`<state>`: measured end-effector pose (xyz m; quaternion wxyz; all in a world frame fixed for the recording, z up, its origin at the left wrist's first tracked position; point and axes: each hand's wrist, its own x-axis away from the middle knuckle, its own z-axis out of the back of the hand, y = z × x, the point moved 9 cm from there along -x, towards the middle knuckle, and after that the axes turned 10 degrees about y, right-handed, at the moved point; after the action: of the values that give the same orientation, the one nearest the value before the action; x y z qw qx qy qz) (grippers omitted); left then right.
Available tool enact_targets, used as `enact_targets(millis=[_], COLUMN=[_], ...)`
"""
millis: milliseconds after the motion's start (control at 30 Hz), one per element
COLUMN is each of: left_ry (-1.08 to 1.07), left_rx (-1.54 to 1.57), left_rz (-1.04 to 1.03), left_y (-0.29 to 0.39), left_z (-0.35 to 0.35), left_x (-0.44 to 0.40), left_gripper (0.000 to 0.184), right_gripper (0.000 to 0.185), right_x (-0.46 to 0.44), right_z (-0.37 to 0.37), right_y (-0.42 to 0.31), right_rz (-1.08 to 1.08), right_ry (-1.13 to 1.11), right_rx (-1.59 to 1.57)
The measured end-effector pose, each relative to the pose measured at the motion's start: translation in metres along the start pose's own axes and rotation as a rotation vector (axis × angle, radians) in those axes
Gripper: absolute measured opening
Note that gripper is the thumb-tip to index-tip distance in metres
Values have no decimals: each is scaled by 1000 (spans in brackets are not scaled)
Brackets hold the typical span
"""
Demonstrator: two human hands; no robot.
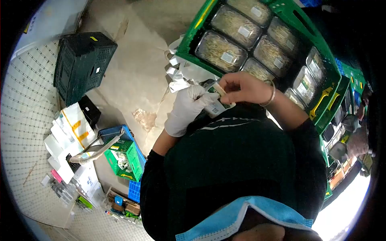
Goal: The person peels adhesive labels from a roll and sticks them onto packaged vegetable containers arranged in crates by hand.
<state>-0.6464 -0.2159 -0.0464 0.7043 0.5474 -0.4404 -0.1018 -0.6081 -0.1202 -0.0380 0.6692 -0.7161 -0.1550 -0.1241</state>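
Note:
My left hand (187, 107), in a white glove, is closed on a small roll of labels (215, 107) in front of my chest. Bare, with a bracelet at the wrist, my right hand (245, 89) pinches at the upper edge of the same labels; its fingertips partly hide them. Just beyond the hands stands a green crate (187, 44) that holds several clear packs of sprouts (223, 50), most with a white label on the lid. White paper strips (181, 76) hang between the crate and my gloved hand.
A dark folding crate (82, 66) stands on the floor at the left. Below it are white boxes (76, 124) and a small green crate (130, 160) beside a blue one. More green crates (354, 80) with packs line the right side.

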Motion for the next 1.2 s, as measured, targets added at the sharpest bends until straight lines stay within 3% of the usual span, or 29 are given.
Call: enact_targets(millis=[33,100,133,233,300,367,400,433,500,567,600,667,767,800,833,900,967,1033,1067,1100,1167,1200], left_ry=[1,28,28,-55,42,70,100,133,171,317,321,323,282,190,183,251,243,87,62,58,291,195], left_rx=[3,-125,-117,-40,21,-22,-65,-110,-145,-7,-9,124,225,238,233,275,248,-74,-206,-207,156,139], left_rz=[3,-259,-258,-136,67,78,88,98,138,183,188,271,127,160,155,110,78,130,37,31,-174,-143], left_y=[-2,11,9,-2,-18,-18,-19,-19,-24,-38,-38,-44,-33,-31,-29,-24,-22,-33,-25,-15,29,27], left_z=[9,24,31,40,54,63,71,80,108,133,132,128,110,99,93,80,73,66,64,51,38,28], left_x=[-2,-4,-6,-10,-12,-14,-15,-15,-8,-1,1,7,0,-3,-5,-10,-17,-19,-22,-25,-30,-34], left_gripper=[17,21,21,18,9,8,6,4,9,13,13,14,17,22,22,20,21,27,23,23,11,9], right_gripper=[21,20,20,20,18,19,21,20,23,33,33,37,44,48,48,52,45,32,21,18,17,17], right_x=[-9,-25,-30,-41,-42,-43,-46,-54,-81,-106,-117,-132,-121,-106,-94,-74,-47,-33,-29,-28,-25,-24], right_z=[-16,-23,-29,-36,-19,12,41,73,100,89,82,75,73,74,79,80,34,18,20,16,14,12], right_y=[8,13,12,8,0,-25,-35,-21,17,66,92,140,116,86,73,57,-5,-30,-33,-35,-38,-35], right_rz=[-126,-120,-78,-7,4,249,189,-3,45,152,153,-65,-231,-102,-104,-68,275,296,353,295,351,349], right_ry=[-121,-91,-122,-103,188,380,530,588,493,471,467,478,397,555,566,473,188,204,281,218,256,261], right_rx=[-292,-261,-204,-6,49,451,675,535,581,1130,1125,1375,1348,1347,1346,551,103,401,414,448,387,383])
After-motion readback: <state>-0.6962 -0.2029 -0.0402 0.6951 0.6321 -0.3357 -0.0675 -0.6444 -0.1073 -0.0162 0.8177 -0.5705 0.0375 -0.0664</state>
